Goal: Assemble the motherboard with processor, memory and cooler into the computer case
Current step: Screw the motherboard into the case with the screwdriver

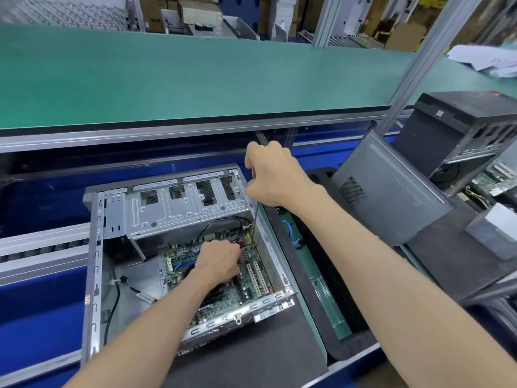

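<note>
An open grey computer case (pixel 93 264) lies on its side on a dark mat. The green motherboard (pixel 251 278) sits inside it, with white slots at its right. My right hand (pixel 272 172) grips the orange handle of a screwdriver (pixel 255 219), held upright above the case; its thin shaft reaches down to the board's far right corner. My left hand (pixel 219 261) is inside the case with curled fingers resting on the middle of the board, over the dark cooler (pixel 216 292), which it mostly hides. Black cables (pixel 226 219) run above the board.
A grey side panel (pixel 389 189) leans at the right, behind it another black case (pixel 458 130). A green shelf (pixel 195 77) spans the back, with an aluminium post (pixel 419 60). A dark foam mat (pixel 251 359) lies under the case, and blue conveyor rails (pixel 39 303) run at the left.
</note>
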